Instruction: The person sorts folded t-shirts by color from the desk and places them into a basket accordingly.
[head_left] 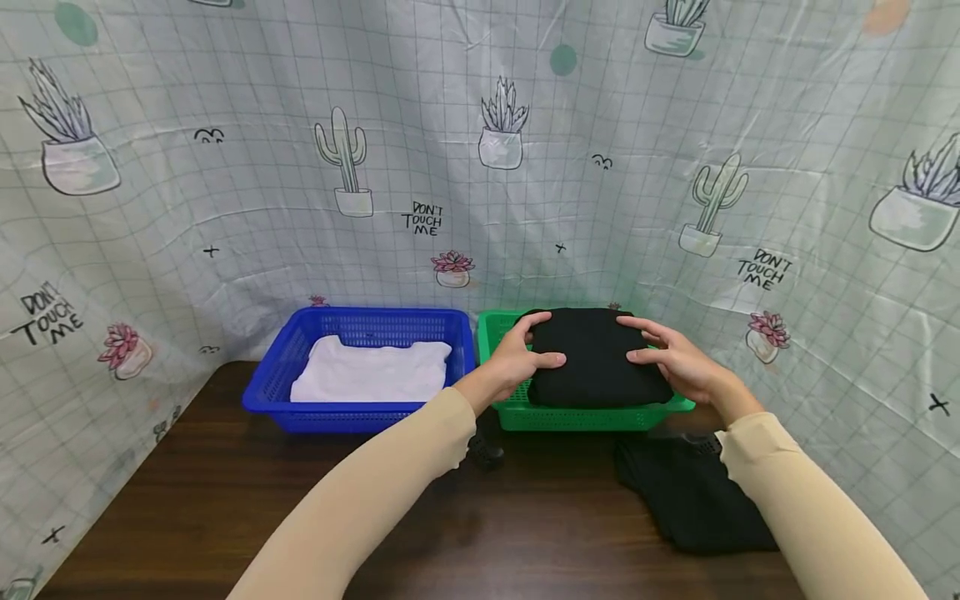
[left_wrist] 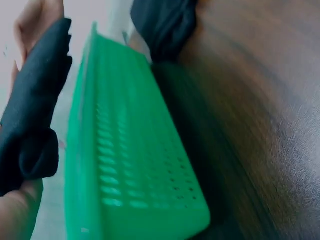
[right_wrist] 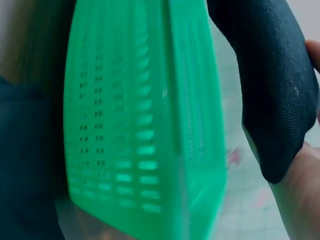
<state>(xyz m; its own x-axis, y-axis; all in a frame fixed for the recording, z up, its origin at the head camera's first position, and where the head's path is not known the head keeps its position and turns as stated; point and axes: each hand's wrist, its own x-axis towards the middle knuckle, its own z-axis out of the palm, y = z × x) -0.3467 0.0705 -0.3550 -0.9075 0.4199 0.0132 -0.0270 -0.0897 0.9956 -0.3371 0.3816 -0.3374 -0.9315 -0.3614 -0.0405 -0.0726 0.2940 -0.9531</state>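
Biggest first: the patterned backdrop (head_left: 262, 192) fills the upper frame, and beneath it spreads the dark wooden surface (head_left: 487, 533). Left of centre sits the blue basket (head_left: 330, 419); just right of centre, its neighbour, the green basket (head_left: 577, 419). Down at lower right, a black cloth (head_left: 697, 508) lies on the surface, partly behind my sleeve. And here's the main event: the folded black bundle (head_left: 596, 358), right of centre, hanging over the green basket, with daylight between it and the rim in both wrist views! A white cloth (head_left: 371, 375) lies flat inside the blue basket. Smaller again, my left grip (head_left: 516, 354) and my right grip (head_left: 686, 362) hold the bundle's opposite sides, thumbs on top, the undersides hidden from me in the head view. Smallest of all, a dark object (head_left: 487, 450) near my left sleeve, too obscure to name. As I judge it, this hold wants both sides level and equal tension, enough to stop the middle sagging but not so much that the folds pull out. Any lowering is best done straight down, knuckles clear of the rim, bundle squared to the walls, fingers slid out only once its weight is borne.
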